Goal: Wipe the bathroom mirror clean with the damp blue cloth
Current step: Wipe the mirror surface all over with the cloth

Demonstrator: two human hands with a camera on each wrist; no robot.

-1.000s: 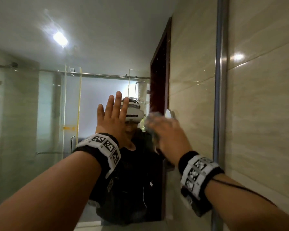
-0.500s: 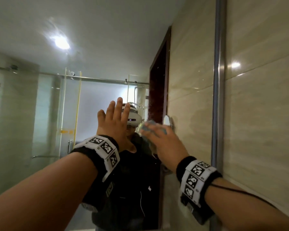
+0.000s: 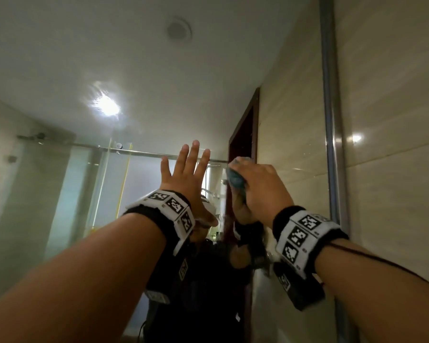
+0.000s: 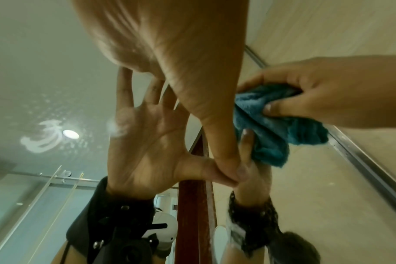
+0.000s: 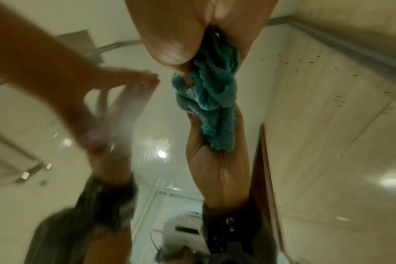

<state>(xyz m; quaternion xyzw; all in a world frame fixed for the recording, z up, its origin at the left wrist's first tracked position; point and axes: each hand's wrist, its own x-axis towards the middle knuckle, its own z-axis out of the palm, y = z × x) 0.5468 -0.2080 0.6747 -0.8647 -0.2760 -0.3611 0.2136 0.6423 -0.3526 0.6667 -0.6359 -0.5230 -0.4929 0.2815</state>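
Note:
The mirror fills the wall in front of me, bounded at the right by a metal frame strip. My left hand lies flat on the glass with straight, spread fingers; its thumb tip touches the glass. My right hand grips the bunched blue cloth and holds it against the glass just right of the left hand. The left wrist view shows the cloth pinched between thumb and fingers. In the right wrist view the cloth hangs from my fist, meeting its reflection.
Whitish smears mark the glass left of my left hand. Beige wall tiles lie right of the frame strip. The mirror reflects a glass shower screen, a dark door frame, a ceiling light and the person.
Both hands have risen on the mirror, and my view has tilted upward to take in more ceiling. The right hand still grips the cloth against the glass; the left stays flat.

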